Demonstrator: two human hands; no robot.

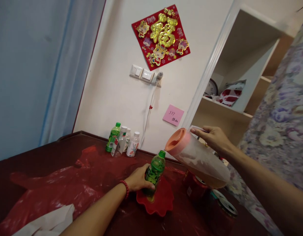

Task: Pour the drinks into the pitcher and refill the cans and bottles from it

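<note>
My left hand (139,179), with a red bead bracelet at the wrist, is wrapped round a green plastic bottle (156,168). The bottle stands slightly tilted over a red scalloped plate (162,205); I cannot tell whether its base touches the plate. My right hand (212,137) grips the handle of a frosted pitcher (202,160) with an orange lid. The pitcher is tipped to the left, its lid end close to the bottle's mouth. Brownish liquid lies low inside it. Whether any liquid runs between the two cannot be made out.
Against the wall stand another green bottle (113,137), a clear bottle (120,142) and white-capped bottles (133,145). Drink cans (221,209) are below the pitcher. Red plastic film (65,183) covers part of the dark red table. A floral curtain (279,131) hangs at right.
</note>
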